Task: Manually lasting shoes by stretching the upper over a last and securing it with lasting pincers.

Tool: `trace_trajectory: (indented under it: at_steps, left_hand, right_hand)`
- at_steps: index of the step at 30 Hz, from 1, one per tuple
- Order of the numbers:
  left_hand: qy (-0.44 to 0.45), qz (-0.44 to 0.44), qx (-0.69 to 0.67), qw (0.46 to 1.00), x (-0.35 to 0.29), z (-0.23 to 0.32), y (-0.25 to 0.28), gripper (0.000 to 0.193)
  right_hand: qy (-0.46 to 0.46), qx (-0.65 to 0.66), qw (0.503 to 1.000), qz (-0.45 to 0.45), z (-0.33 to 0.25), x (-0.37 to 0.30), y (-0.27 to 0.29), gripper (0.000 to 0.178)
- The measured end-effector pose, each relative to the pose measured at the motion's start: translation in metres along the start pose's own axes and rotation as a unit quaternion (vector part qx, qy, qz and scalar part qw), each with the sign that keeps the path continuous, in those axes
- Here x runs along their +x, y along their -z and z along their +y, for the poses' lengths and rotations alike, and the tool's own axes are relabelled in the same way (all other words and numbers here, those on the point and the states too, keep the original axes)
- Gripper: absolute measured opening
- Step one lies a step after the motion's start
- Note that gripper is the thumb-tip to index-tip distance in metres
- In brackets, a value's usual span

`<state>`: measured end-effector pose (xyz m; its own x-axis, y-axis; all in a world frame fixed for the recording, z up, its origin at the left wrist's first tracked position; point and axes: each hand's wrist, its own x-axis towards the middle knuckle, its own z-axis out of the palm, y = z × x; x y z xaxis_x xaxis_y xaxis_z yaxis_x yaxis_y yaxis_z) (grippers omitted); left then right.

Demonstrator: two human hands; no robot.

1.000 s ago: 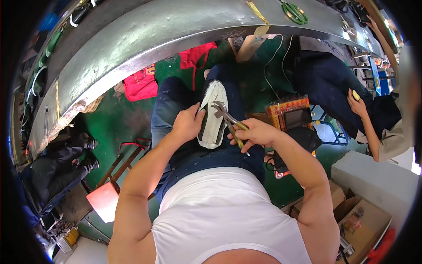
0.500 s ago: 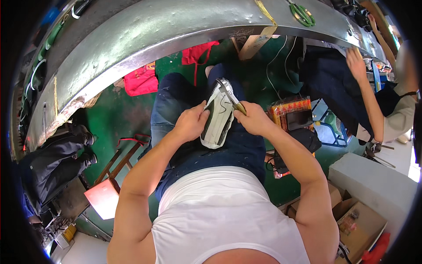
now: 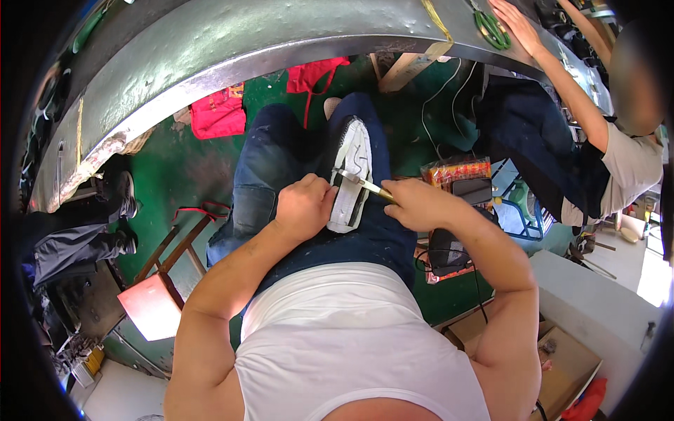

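Observation:
A shoe-shaped piece [image 3: 354,151] with a white bottom and dark edges lies over my lap, bottom side up, toe end pointing away from me. Dark squiggly lines mark its upper half. My left hand [image 3: 305,206] is closed on its left edge near the lower end. In my right hand [image 3: 421,203] is a hand tool [image 3: 366,184] with a long metal shank and a yellowish handle. The tool slants across the shoe, and its metal end reaches the shoe's left edge. Its exact kind cannot be made out.
A metal-topped bench [image 3: 281,35] curves across the far side, with a green coiled cord [image 3: 493,29] on it. At right sits another person [image 3: 632,161], one arm over the bench. A wooden stool [image 3: 156,302] stands left; a cardboard box [image 3: 569,365] lies lower right.
The tool has swung from lying lengthwise over the shoe to slanting across it, its metal end now at the left edge. The other person's arm has reached farther over the bench.

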<state>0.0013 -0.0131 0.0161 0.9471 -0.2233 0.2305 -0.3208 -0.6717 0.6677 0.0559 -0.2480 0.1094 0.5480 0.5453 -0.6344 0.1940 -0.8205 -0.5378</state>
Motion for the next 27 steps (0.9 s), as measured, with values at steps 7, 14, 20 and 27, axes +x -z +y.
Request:
trace_trajectory:
  at_steps: [7, 14, 20, 27]
  left_hand:
    - [0.078, 0.004, -0.091, 0.993, 0.000, 0.006, -0.003, 0.015]
    - [0.329, -0.081, -0.443, 0.830, -0.009, -0.054, -0.051, 0.064]
    - [0.288, -0.130, -0.632, 0.707, 0.005, -0.051, -0.027, 0.077]
    - [0.314, -0.121, -0.524, 0.782, 0.022, -0.038, -0.034, 0.096]
  right_hand:
    - [-0.109, -0.023, 0.971, -0.213, -0.024, 0.031, 0.058, 0.031]
    - [-0.006, -0.140, 0.988, -0.065, -0.021, 0.032, 0.032, 0.035]
    - [0.011, 0.056, 0.992, 0.109, 0.019, 0.040, -0.046, 0.030]
    - [-0.045, 0.225, 0.965, 0.128, 0.034, 0.032, -0.074, 0.032]
